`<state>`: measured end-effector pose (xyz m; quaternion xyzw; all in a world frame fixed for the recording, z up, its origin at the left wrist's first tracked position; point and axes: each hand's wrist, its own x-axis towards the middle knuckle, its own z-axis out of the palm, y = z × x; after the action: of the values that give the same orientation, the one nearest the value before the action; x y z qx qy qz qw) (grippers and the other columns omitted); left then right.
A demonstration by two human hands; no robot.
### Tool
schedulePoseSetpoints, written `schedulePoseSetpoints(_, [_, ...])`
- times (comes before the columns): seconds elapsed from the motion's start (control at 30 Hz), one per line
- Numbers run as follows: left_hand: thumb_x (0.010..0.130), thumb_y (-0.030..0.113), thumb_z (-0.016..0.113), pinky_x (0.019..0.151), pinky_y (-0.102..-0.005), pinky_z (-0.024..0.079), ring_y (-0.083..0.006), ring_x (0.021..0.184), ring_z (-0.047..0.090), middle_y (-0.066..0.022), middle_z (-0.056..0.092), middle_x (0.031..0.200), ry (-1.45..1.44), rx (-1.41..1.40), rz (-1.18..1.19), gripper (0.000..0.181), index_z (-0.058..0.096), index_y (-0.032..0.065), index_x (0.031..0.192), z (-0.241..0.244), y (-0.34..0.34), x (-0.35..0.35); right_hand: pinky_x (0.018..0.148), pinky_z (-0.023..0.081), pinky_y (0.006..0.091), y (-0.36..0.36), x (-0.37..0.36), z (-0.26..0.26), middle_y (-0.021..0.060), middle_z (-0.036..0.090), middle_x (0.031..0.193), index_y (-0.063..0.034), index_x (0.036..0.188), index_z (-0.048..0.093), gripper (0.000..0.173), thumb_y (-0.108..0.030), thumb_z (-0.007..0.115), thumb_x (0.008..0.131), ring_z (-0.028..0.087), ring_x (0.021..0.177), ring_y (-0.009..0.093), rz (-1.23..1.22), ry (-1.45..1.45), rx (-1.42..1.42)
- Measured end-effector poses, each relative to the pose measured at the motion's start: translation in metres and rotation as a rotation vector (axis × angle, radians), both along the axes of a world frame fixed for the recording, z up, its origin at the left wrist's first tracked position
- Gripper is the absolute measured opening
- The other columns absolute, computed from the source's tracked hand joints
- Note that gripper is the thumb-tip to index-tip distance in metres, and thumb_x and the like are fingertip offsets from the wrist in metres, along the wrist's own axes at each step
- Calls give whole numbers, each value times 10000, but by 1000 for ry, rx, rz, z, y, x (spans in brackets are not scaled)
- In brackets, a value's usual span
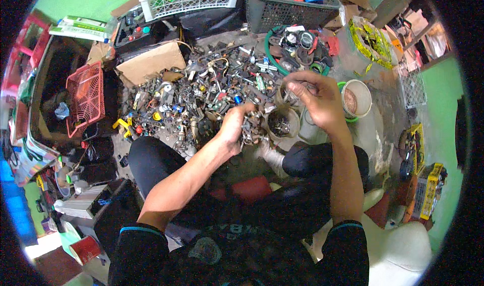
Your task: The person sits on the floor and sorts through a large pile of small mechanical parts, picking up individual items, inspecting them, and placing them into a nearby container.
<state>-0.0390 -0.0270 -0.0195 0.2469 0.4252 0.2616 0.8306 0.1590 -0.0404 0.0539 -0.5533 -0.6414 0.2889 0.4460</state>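
Note:
My left hand (231, 129) cups a clump of small metal parts (252, 129) against its palm, at the right edge of a wide heap of mixed small hardware (181, 100). Just right of it stands a round tub (284, 122) with small dark and shiny pieces at its bottom. My right hand (321, 100) is raised over a second round container (286, 96), which also has metal pieces in it. The thumb and fingers of that hand are curled and blurred, and whether they pinch anything does not show. A greyish lidded or upturned tub (312, 121) sits partly under the right hand.
A white bucket (356, 98) with copper-coloured contents stands at right. Behind it is a yellow-taped box (368, 45). A green-rimmed basin (298, 47) of parts, a dark basket (291, 11) and a white crate (189, 0) line the back. A pink basket (87, 97) leans at left.

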Motion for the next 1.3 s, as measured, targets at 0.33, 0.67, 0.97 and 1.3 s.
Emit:
schedulePoseSetpoints(0.33, [843, 286, 449, 425, -290, 431, -152, 488, 527, -36, 593, 681, -28, -6, 60, 230, 584, 101, 856, 7, 1, 0, 730, 499, 416, -3, 42, -44, 185, 645, 881, -33, 887, 642, 257, -157, 728, 678, 628, 826, 346, -76, -809, -379])
schedulePoseSetpoints(0.67, [823, 417, 472, 442, -287, 410, -155, 552, 548, -25, 602, 740, -6, 12, 40, 329, 555, 156, 1004, 2, 3, -5, 824, 495, 449, 5, 36, -54, 221, 641, 932, 9, 880, 627, 223, -80, 648, 676, 614, 919, 388, -98, -973, -503])
schedulePoseSetpoints(0.97, [834, 432, 446, 440, -284, 405, -153, 577, 554, -22, 603, 723, -84, -25, 38, 346, 569, 135, 961, 4, 3, -5, 790, 488, 416, 6, 23, -35, 196, 638, 934, -63, 960, 656, 261, -70, 667, 700, 625, 897, 348, -152, -700, -382])
schedulePoseSetpoints(1.3, [812, 340, 445, 410, -270, 399, -168, 566, 532, -37, 602, 717, -409, -85, -54, 310, 595, 90, 915, 5, 7, -4, 730, 471, 348, -11, -19, -14, 136, 620, 879, -15, 941, 632, 120, -25, 620, 822, 605, 795, 297, -5, -370, 323])
